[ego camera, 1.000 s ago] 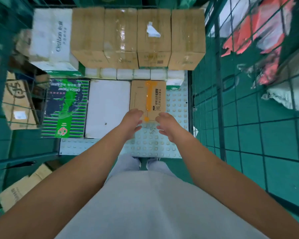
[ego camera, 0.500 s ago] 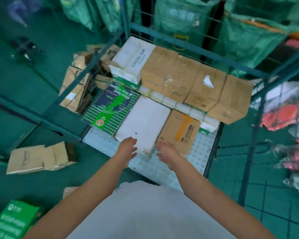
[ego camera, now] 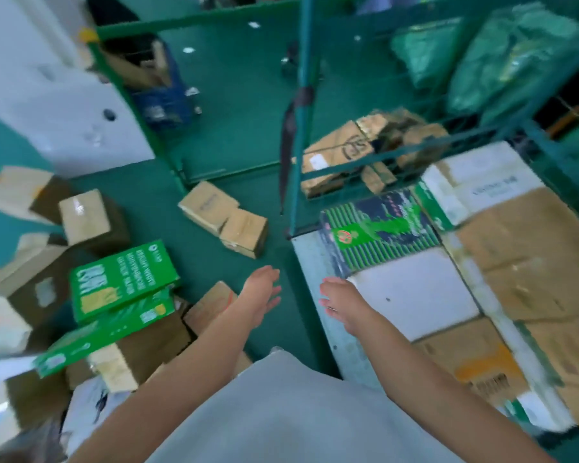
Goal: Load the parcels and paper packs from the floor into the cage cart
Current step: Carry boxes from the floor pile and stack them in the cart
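Observation:
The cage cart's metal floor (ego camera: 318,279) lies on the right, loaded with a green-and-dark paper pack (ego camera: 378,232), a white pack (ego camera: 415,292), a small brown parcel with an orange stripe (ego camera: 472,362) and several cardboard boxes (ego camera: 528,248). On the green floor to the left lie two green paper packs (ego camera: 121,285), two small brown parcels (ego camera: 224,218) and more cartons (ego camera: 91,218). My left hand (ego camera: 261,295) hovers open over the floor. My right hand (ego camera: 341,302) hovers open over the cart's front edge. Both hold nothing.
A green cart post (ego camera: 301,121) stands at the cart's near-left corner. Another cage frame (ego camera: 141,121) and a white cabinet (ego camera: 47,95) stand at the back left. Green sacks (ego camera: 502,55) hang behind the cart. Crushed cartons (ego camera: 358,152) lie beyond its side mesh.
The view has swung left from the cart toward the floor pile. Both hands came off the orange-striped parcel, which stays in the cart, and moved left, empty.

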Action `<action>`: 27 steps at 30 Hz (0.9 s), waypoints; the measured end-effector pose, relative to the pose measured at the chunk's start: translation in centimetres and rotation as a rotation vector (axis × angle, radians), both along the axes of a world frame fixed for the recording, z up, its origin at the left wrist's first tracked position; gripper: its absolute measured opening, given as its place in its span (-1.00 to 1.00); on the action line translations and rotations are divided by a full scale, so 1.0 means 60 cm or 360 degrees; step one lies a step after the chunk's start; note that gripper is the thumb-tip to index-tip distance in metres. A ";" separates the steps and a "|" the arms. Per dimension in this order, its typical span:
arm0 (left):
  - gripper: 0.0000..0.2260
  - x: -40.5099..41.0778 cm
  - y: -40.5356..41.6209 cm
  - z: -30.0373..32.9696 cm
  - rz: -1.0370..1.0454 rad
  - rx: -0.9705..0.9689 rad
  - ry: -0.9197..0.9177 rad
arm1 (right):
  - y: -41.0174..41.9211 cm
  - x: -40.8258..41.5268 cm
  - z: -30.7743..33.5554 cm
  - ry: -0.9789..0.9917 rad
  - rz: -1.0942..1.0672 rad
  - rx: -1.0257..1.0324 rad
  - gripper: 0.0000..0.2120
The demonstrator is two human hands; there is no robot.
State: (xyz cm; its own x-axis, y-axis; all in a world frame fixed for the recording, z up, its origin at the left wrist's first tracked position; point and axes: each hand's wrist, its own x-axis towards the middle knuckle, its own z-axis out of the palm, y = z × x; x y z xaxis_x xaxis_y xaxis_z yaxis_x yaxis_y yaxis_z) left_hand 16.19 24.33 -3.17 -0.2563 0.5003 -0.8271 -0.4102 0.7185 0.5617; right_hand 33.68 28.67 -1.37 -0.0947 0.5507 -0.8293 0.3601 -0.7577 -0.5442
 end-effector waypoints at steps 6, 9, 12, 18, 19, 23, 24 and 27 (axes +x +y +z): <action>-0.66 -0.114 -0.080 -0.013 0.0421 -0.0018 -0.0095 | 0.009 -0.155 -0.004 -0.0029 0.0428 0.0006 -0.72; -0.75 -0.158 -0.117 -0.019 0.0671 -0.0016 -0.0149 | 0.010 -0.223 -0.014 -0.0036 0.0682 0.0036 -0.72; -0.88 -0.195 -0.140 -0.022 0.0807 0.0068 -0.0277 | 0.011 -0.280 -0.019 -0.0037 0.0880 0.0046 -0.71; -0.87 -0.254 -0.145 -0.036 0.0985 0.0114 -0.0237 | 0.040 -0.381 -0.030 -0.0033 0.1159 0.0031 -0.76; -0.87 -0.267 -0.133 -0.040 0.1030 0.0101 -0.0236 | 0.056 -0.402 -0.033 -0.0032 0.1200 0.0028 -0.77; -0.86 -0.308 -0.077 -0.056 0.1150 0.0055 -0.0192 | 0.120 -0.461 -0.054 -0.0041 0.1338 -0.0009 -0.78; -0.86 -0.322 -0.054 -0.060 0.1193 0.0041 -0.0178 | 0.145 -0.479 -0.060 -0.0041 0.1367 -0.0024 -0.78; -0.85 -0.354 0.006 -0.062 0.1288 0.0022 -0.0151 | 0.215 -0.525 -0.066 -0.0069 0.1419 -0.0030 -0.77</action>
